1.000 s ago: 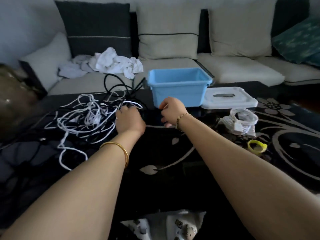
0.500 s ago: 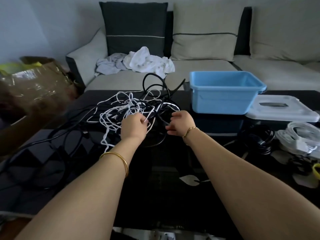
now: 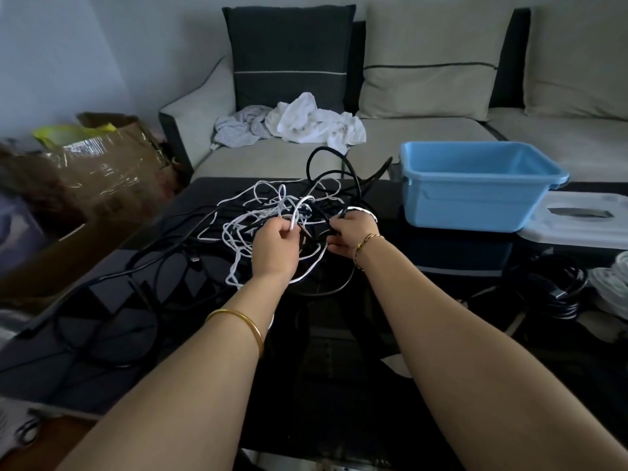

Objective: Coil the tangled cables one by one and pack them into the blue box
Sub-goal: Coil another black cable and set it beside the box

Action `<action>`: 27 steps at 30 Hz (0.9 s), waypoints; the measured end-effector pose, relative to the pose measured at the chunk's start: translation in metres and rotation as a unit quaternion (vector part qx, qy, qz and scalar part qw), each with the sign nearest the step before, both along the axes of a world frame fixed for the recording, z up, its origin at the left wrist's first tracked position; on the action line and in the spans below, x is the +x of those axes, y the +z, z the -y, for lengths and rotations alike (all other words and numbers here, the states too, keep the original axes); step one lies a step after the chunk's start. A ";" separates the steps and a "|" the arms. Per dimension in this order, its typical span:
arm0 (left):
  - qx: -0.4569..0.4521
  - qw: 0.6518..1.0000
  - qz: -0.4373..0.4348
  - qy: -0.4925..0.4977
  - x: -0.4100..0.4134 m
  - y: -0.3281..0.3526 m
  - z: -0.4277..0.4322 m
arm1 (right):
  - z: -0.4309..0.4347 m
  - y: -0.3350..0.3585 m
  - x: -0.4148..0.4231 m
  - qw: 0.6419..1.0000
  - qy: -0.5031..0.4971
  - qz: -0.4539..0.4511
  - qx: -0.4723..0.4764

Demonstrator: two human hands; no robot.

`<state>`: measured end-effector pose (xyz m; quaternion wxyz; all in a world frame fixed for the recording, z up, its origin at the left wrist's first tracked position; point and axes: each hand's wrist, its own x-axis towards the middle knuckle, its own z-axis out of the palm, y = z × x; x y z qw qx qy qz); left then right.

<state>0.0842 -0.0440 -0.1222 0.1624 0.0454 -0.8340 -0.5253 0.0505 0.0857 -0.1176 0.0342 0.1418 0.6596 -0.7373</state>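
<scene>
My left hand (image 3: 277, 248) pinches a white cable (image 3: 295, 212), my right hand (image 3: 350, 232) grips a black cable (image 3: 323, 217). Black coil (image 3: 557, 294) waits right; I judge the box (image 3: 475, 202) unpacked, most work left.

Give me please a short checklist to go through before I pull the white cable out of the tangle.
1. Left hand pinches the white cable: ok.
2. Right hand grips the black cable: ok.
3. White cable free of the tangle: not ok, black strands cross it.
4. End of the white cable found: cannot tell.
5. Blue box open, lid lying beside it: ok.
6. Room in the blue box: ok, the visible inside looks empty.
</scene>
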 end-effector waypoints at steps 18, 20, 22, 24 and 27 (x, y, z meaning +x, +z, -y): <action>-0.124 0.989 0.063 0.052 -0.002 -0.004 -0.002 | -0.084 0.117 0.043 0.882 -0.192 -0.403 0.153; -0.151 0.985 0.078 0.038 -0.001 -0.006 -0.005 | -0.092 0.130 0.053 0.858 -0.219 -0.443 0.137; -0.162 0.983 0.080 0.041 0.002 -0.002 -0.009 | -0.098 0.143 0.065 0.836 -0.236 -0.479 0.124; -0.160 0.983 0.057 0.069 0.004 0.004 -0.015 | -0.101 0.153 0.074 0.823 -0.236 -0.502 0.125; -0.128 0.989 0.027 0.075 0.007 0.014 -0.029 | -0.102 0.160 0.086 0.833 -0.218 -0.495 0.117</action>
